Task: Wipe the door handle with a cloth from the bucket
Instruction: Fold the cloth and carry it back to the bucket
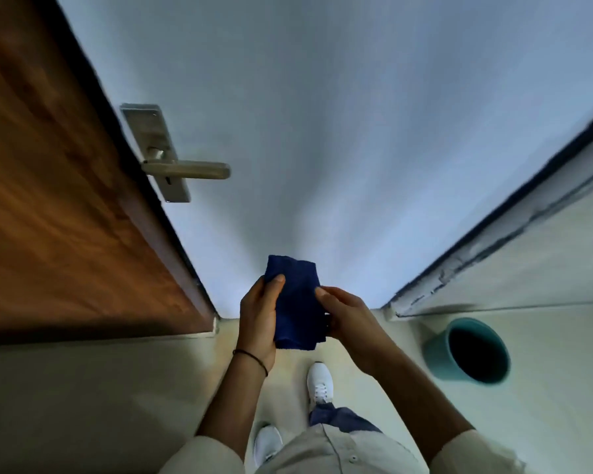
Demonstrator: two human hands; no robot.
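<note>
A folded dark blue cloth point(297, 299) is held upright in front of me, low in the middle of the view. My left hand point(259, 313) grips its left edge with the thumb on top. My right hand point(346, 314) holds its right edge. The metal lever door handle point(189, 170) sticks out to the right from its long plate point(153, 138) on the pale door, well above and left of the cloth. Neither hand touches the handle. A teal bucket point(437, 350) stands on the floor to my right, its inside dark.
A brown wooden panel point(48, 200) fills the left side beside the pale door point(322, 131). A pale wall with a dark, chipped frame edge point(493, 234) runs along the right. My white shoes point(319, 381) stand on light floor tiles.
</note>
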